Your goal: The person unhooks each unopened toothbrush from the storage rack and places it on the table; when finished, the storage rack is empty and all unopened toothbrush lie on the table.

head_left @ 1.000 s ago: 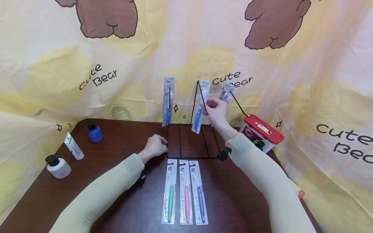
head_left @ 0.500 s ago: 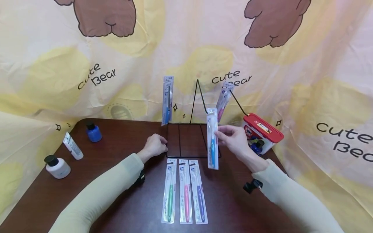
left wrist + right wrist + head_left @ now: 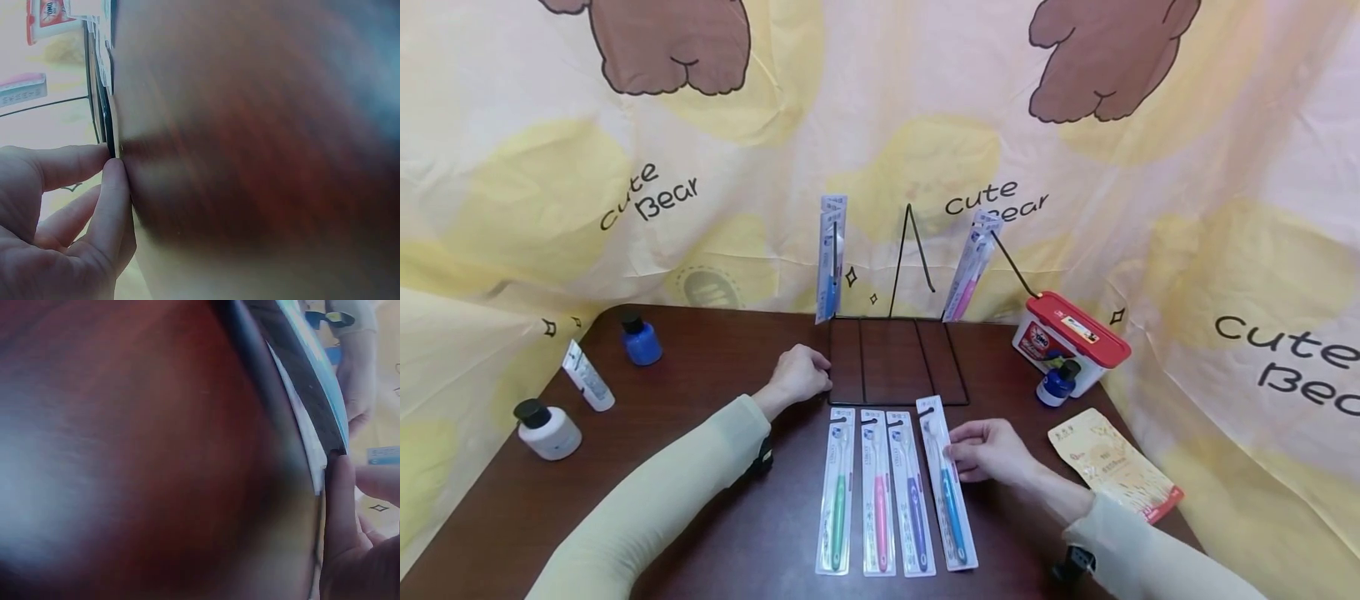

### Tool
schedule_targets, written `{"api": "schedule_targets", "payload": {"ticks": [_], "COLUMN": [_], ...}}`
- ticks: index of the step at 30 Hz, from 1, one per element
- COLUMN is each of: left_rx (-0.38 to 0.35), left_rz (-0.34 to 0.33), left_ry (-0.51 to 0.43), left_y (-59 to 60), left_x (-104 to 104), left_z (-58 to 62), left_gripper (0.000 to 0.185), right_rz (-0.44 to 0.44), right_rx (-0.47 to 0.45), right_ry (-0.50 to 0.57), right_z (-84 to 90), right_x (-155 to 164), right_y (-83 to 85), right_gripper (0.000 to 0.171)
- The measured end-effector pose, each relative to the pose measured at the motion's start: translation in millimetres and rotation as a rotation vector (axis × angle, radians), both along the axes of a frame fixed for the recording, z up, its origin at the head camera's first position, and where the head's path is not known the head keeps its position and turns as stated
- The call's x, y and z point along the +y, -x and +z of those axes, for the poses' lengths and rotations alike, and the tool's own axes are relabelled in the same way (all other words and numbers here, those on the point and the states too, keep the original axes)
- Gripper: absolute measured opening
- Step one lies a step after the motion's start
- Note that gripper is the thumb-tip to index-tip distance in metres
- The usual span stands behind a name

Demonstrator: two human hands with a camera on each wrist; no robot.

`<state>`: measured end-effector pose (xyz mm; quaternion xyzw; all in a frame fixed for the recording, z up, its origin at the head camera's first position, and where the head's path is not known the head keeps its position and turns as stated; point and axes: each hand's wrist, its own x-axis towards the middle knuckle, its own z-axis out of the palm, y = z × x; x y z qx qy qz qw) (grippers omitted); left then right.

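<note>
My left hand [image 3: 795, 375] pinches the black wire display rack [image 3: 862, 360] at the left side of its base; the left wrist view has thumb and fingertip meeting on the wire [image 3: 109, 128]. With thumb and fingers my right hand [image 3: 996, 454] holds the right edge of a blue toothbrush in its blister pack [image 3: 951, 500], which lies slightly slanted at the right end of a row. Beside it on the table are packed green [image 3: 838, 521], pink [image 3: 881, 521] and purple [image 3: 917, 521] toothbrushes. More packs hang from the left hook [image 3: 832, 267] and right hook [image 3: 972, 267]; the middle hook [image 3: 921, 250] is bare.
A red-lidded tub [image 3: 1067, 337], a dark blue bottle [image 3: 1058, 383] and a beige pouch [image 3: 1112, 467] stand or lie at the right. Left are a blue bottle [image 3: 642, 343], a white tube [image 3: 589, 379] and a white bottle [image 3: 552, 433]. A printed curtain [image 3: 760, 167] backs the table.
My right hand has taken the blue toothbrush pack off the middle hook and brought it down and nearer, to the right of the purple one. My left hand has stayed at the rack.
</note>
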<state>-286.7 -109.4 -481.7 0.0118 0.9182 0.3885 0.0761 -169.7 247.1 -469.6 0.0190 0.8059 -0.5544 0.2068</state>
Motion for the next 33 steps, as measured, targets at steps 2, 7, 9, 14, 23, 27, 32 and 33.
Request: {"api": "schedule_targets", "payload": {"ticks": [2,7,9,14,23,27,32,33], "left_rx": [0.000,0.031,0.034,0.009,0.012,0.011,0.008,0.014], "left_rz": [-0.001,-0.015,-0.017,-0.003,0.000,0.007,0.007,0.006], "left_ry": [-0.006,-0.015,-0.015,-0.003,0.008,0.008,0.011,0.014], "left_y": [0.7,4.5,3.8,-0.2,-1.5,-2.6,-3.0,-3.2], "left_x": [-0.3,-2.1,-2.0,0.1,-1.3,-1.8,2.8,4.2], "left_z": [-0.3,-5.3,-4.0,1.6,2.1,1.3,-0.1,0.0], "left_gripper": [0.030,0.029,0.029,0.029,0.030,0.030,0.030,0.029], "right_rz": [0.014,0.042,0.035,0.057,0.035,-0.069,-0.192,-0.223], "right_rx": [-0.001,0.070,0.098,0.148,0.371,0.494,0.573,0.575], "right_ry": [-0.030,-0.173,-0.223,-0.316,-0.373,-0.302,-0.169,-0.144], "right_z": [-8.5,-17.0,-16.2,-12.7,22.3,52.2,76.2,79.6], "right_x": [-0.1,-1.7,-2.3,-2.9,9.9,22.8,38.4,40.5], "right_y": [-2.6,-5.4,-5.3,-4.3,28.5,67.2,116.5,124.5], "right_gripper": [0.040,0.040,0.039,0.038,0.030,0.035,0.047,0.049]}}
